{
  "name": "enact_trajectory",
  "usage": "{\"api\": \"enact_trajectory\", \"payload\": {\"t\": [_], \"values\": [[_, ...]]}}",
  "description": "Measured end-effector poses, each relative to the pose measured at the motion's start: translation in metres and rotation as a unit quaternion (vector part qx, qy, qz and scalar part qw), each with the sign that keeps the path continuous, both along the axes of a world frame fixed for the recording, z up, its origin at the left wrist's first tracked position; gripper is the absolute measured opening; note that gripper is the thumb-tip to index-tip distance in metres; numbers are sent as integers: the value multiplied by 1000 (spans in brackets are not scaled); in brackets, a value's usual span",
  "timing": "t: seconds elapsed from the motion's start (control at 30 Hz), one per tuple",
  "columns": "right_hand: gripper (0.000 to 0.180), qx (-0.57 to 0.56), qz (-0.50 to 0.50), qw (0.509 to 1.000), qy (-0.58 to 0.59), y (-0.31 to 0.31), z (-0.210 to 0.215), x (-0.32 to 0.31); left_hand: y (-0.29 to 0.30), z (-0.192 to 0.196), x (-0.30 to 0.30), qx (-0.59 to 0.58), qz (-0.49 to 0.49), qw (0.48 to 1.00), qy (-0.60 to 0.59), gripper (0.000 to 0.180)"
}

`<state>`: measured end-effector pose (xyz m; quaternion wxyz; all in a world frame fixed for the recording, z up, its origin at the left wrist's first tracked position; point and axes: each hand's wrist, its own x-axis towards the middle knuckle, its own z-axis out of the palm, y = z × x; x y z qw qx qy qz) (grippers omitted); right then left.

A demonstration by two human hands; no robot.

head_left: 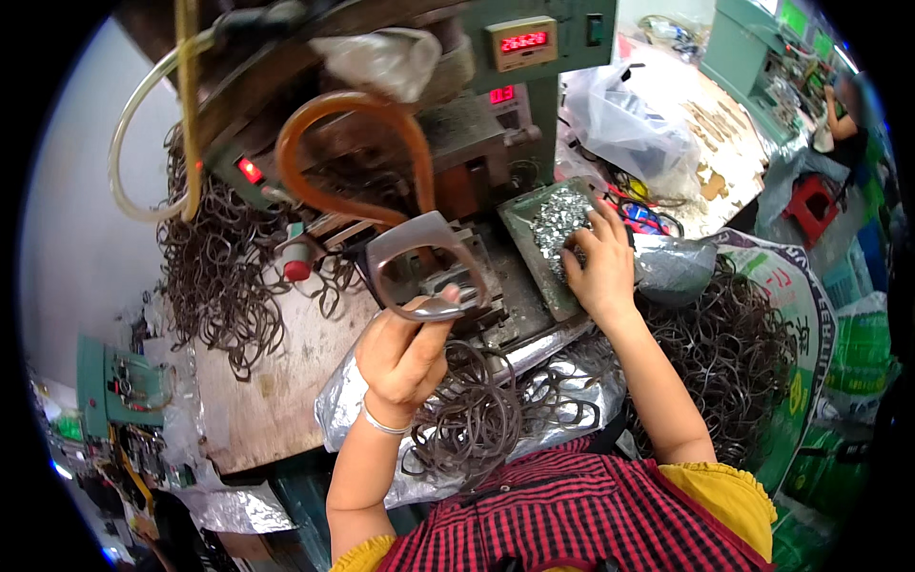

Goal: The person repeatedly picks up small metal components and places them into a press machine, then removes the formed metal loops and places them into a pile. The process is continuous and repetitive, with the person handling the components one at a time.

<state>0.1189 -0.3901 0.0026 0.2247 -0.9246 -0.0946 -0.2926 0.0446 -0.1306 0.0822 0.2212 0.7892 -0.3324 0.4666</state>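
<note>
Got the left hand (405, 362) pinched on the bottom rim of a translucent greyish frame (412, 238), a rounded-square loop, held up in front of the green machine (543, 86), to the right of the bare wooden surface (243, 410). Something shiny and grey shows through the opening by my fingertips, but from my end I can't tell if it's held too or just machine metal.

The right hand (602, 267) is over at the tray (560, 297), palm down with fingers loosely bent and a bit of a gap to the thumb, right at the little silvery bits (558, 224). Can't tell if I've got one between the fingertips.

Dark loops everywhere, btw. One heap (219, 267) is piled along the back left corner of the surface, another bunch (467, 410) sits on silver foil (343, 405) past the front right corner, and a big load (715, 353) fills a sack on my right. An orange-brown tube (291, 143) curves down behind the frame, and a red button (296, 271) sticks out near the surface's back edge.
</note>
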Motion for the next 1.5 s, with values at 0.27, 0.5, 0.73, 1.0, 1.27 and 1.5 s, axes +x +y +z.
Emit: {"api": "enact_trajectory", "payload": {"t": [0.27, 0.5, 0.73, 1.0, 1.27, 1.5], "values": [[12, 128, -21, 992, 7, -7, 3, 22, 4, -6, 9, 19, -47, 998, -34, 39], [9, 266, 49, 963, -6, 10, 13, 10, 3, 0, -5, -9, -41, 999, 28, 29], [12, 262, 17, 964, 25, -5, -2, -9, 29, -8, -83, -79, 280, 957, -3, 26], [11, 266, 83, 960, 1, 25, 21, -5, 201, -27, 22, -60, 407, 894, 174, 23], [9, 226, -3, 974, -14, -32, 3, -37, 233, -140, 35, 36, 427, 831, 354, 10], [16, 343, 135, 928, 52, 0, 48, -59, 173, -90, 3, -375, 229, 814, 381, 25]]}}
